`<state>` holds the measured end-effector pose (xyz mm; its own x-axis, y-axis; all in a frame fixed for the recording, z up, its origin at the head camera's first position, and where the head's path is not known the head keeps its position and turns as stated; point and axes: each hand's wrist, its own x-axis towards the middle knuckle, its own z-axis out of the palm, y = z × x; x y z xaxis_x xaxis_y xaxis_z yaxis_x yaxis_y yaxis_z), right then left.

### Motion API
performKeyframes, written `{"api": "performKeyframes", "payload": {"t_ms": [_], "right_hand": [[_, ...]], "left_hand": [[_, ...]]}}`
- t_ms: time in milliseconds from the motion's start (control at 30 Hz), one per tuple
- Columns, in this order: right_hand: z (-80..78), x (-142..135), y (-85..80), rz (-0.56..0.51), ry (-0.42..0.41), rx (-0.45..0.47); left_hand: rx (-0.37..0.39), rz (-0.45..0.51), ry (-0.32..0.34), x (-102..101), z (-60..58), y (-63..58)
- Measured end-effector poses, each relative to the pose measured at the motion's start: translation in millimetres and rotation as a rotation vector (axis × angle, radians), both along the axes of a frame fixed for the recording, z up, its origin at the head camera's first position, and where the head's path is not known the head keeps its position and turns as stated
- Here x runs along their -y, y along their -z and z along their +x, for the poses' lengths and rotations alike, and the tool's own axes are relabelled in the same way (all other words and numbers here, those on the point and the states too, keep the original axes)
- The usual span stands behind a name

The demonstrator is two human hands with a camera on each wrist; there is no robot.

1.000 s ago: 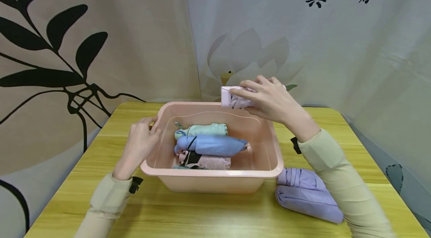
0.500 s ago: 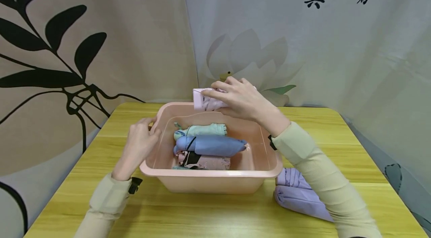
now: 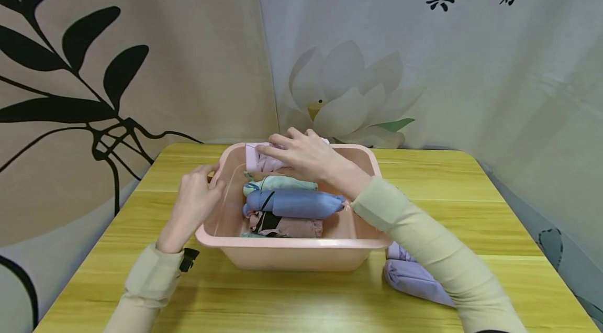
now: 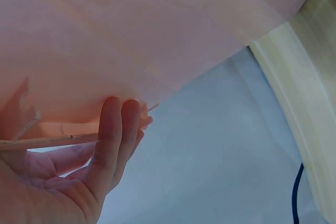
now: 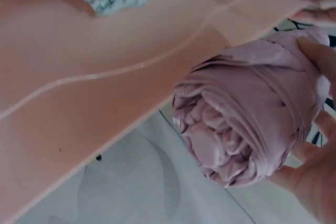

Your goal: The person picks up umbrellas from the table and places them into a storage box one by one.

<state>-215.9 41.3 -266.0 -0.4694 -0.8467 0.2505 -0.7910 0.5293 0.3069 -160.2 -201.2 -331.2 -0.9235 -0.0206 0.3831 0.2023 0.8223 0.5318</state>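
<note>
My right hand (image 3: pixel 308 160) holds a pale lilac folded umbrella (image 3: pixel 258 159) over the back of the pink plastic basin (image 3: pixel 292 242). In the right wrist view the umbrella's (image 5: pixel 241 108) gathered end faces the camera, with fingers and thumb round its far part. At the basin's left side my left hand (image 3: pixel 195 199) grips the rim; the left wrist view shows its fingers (image 4: pixel 108 140) bent up against the wall from below. Inside the basin lie a mint umbrella (image 3: pixel 287 182), a blue umbrella (image 3: pixel 297 203) and a pink-and-black umbrella (image 3: pixel 301 227), side by side.
Purple folded cloth bundles (image 3: pixel 414 279) lie on the wooden table (image 3: pixel 264 301) right of the basin, partly behind my right sleeve. A sliver of teal shows at the basin's near wall. A printed curtain (image 3: pixel 198 60) hangs behind the table.
My right hand has carried the lilac umbrella leftward, then down to the basin's back rim. The left hand stays on the rim, and the umbrellas inside have not moved.
</note>
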Motion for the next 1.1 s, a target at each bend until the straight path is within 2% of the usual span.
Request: {"api": "performKeyframes", "payload": {"t_ms": [167,433,667,867,1100], "right_hand": [[-2.4,5.0,12.1,0.028,0.004,0.004],[-4.4,9.9,20.6,0.057,0.022,0.118],[-7.0,10.6,27.4,0.076,-0.014,0.125],[-6.3,12.7,30.2,0.129,-0.005,0.176],[-7.6,14.3,35.9,0.148,-0.007,0.167]], "left_hand": [[-0.007,-0.003,-0.004,-0.8,-0.2,0.2],[0.003,0.006,0.004,-0.6,0.5,-0.1],[0.006,-0.001,-0.003,-0.5,0.5,0.0],[0.016,0.002,-0.003,-0.9,0.9,-0.7],[0.006,0.006,0.005,-1.4,0.5,-1.4]]}}
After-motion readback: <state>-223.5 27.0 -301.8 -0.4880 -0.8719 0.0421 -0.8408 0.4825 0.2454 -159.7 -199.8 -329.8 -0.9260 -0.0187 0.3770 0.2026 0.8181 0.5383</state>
